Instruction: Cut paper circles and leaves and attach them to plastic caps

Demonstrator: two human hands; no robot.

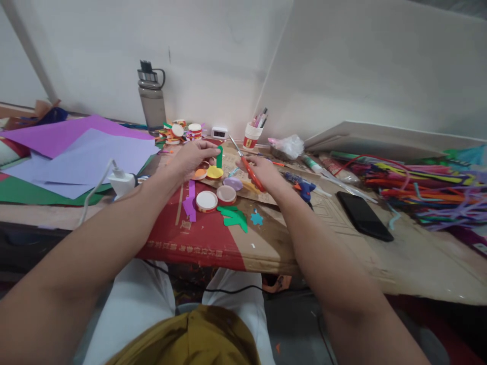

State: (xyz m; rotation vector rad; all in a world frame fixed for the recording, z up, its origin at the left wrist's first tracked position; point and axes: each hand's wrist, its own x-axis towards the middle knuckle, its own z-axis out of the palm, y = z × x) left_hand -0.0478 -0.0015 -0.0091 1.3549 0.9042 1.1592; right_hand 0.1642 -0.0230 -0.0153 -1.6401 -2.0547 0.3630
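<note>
My left hand (197, 156) pinches a small green paper strip (219, 158) that is curved at the top. To its right, my right hand (258, 171) holds red-handled scissors (251, 173), with the blades pointing up and away to the left. The blades and the strip are apart. Below the hands lie a white round lid (206, 201), a pale pink one (226, 194), a purple disc (233, 183) and a yellow disc (215, 173). Green paper pieces (235, 218), purple paper strips (189, 207) and a blue star (256, 218) rest nearer the table's front edge.
Purple paper sheets (102, 157) and a white charger (120, 182) lie left. A bottle (152, 99) and a paper cup with pens (251, 136) stand at the back. Rightward are a blue glue gun (305, 189), a black phone (364, 216) and colourful pipe cleaners (437, 195).
</note>
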